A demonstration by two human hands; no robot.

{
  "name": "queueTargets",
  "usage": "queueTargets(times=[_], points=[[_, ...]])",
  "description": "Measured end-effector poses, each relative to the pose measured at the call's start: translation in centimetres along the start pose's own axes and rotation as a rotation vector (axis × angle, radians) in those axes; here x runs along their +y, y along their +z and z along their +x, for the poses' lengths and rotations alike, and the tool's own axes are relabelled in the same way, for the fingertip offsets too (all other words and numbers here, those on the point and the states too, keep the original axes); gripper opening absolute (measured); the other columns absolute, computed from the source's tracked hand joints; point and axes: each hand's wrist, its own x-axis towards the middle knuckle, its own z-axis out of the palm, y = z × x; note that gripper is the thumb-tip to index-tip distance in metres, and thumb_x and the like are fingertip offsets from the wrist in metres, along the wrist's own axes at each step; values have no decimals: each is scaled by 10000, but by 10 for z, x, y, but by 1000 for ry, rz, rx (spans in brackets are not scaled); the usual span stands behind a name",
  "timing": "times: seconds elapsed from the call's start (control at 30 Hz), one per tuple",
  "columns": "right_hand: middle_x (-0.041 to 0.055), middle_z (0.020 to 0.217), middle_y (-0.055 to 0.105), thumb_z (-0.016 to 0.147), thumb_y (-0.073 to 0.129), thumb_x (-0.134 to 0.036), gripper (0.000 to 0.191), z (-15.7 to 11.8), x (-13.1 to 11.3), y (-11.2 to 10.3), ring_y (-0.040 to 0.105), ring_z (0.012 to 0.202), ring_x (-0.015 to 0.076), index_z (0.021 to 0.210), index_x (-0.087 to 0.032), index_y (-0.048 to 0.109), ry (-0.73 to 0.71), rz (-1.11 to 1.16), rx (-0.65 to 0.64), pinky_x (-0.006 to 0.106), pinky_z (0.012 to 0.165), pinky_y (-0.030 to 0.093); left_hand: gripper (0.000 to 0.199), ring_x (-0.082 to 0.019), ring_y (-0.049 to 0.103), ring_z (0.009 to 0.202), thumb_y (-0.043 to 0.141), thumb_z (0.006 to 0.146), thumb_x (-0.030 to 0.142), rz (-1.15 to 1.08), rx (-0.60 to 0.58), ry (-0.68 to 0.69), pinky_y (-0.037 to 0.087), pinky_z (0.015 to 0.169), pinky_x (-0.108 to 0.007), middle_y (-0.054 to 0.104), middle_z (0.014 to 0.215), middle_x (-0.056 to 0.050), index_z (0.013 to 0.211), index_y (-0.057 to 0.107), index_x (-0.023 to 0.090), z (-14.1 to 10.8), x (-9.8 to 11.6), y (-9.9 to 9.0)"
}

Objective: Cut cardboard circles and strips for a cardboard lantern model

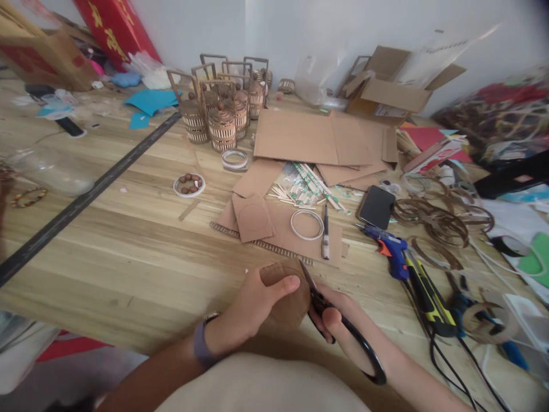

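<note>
My left hand [253,306] grips a roughly round piece of brown cardboard [288,306], its thumb lying across the top face. In my right hand [338,320] is a pair of black-handled scissors [319,303], with the blades at the cardboard's right edge. Part of a drawn curve shows near that edge. Just beyond lie a cardboard square [254,219] with a circle drawn on it, a white ring [307,225] and a pen [326,232], all on a larger cardboard sheet [283,229]. The fingers beneath the held piece are hidden.
Right of my hands lie a blue glue gun [392,246], a yellow-black utility knife [429,297], a phone [376,207] and brown strip rings [441,217]. Several small handled baskets [222,129] stand at the back. A ring of brown beads [189,185] sits left of centre.
</note>
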Motion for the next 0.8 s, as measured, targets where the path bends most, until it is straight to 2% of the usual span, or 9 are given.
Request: queueTargets(times=[0.13, 0.57, 0.8], points=[[-45, 549, 462, 814, 217, -928, 805, 0, 0, 0, 367, 470, 127, 883, -205, 565, 0, -7, -15, 277, 476, 331, 340, -322, 706, 1066, 764, 737, 414, 5, -3, -1, 527, 953, -415, 800, 1051, -90, 969, 765, 165, 0, 0, 0], [-41, 521, 460, 856, 233, -898, 719, -4, 1, -1, 375, 474, 122, 729, -228, 463, -9, -6, 4, 290, 484, 308, 345, -308, 709, 1072, 765, 740, 395, -19, -27, 3, 523, 968, -408, 799, 1076, -84, 999, 771, 166, 0, -2, -1], [-50, 507, 450, 815, 230, -931, 752, -4, 3, -1, 335, 446, 114, 764, -225, 486, 36, 17, -11, 289, 461, 286, 389, -318, 704, 1092, 774, 729, 410, -25, -38, -18, 518, 970, -420, 786, 1128, -102, 1031, 759, 165, -1, 0, -1]])
